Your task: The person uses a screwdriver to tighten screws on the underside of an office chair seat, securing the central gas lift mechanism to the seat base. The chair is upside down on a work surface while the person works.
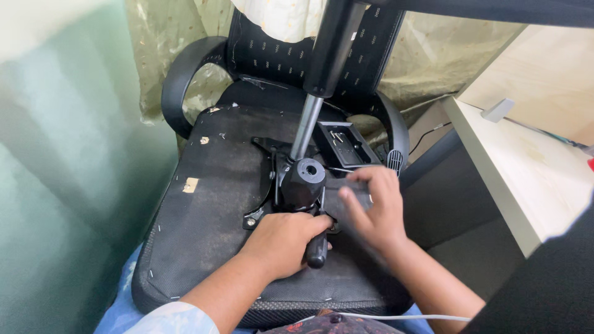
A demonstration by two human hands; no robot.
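An upturned black office chair [204, 204] lies with the underside of its seat facing me. A black metal tilt mechanism [303, 182] is bolted to the middle of the seat, and a gas lift cylinder [322, 68] rises from it toward the top of the view. My left hand [284, 241] is closed around a black handle [317, 250] at the near side of the mechanism. My right hand [374, 210] rests on the right part of the mechanism plate, fingers bent over its edge.
The chair's armrests [182, 77] curve at the back, in front of a pale curtain [167, 31]. A light wooden desk [532, 167] stands to the right with a cable [433, 131] beside it. A green wall [62, 154] is on the left.
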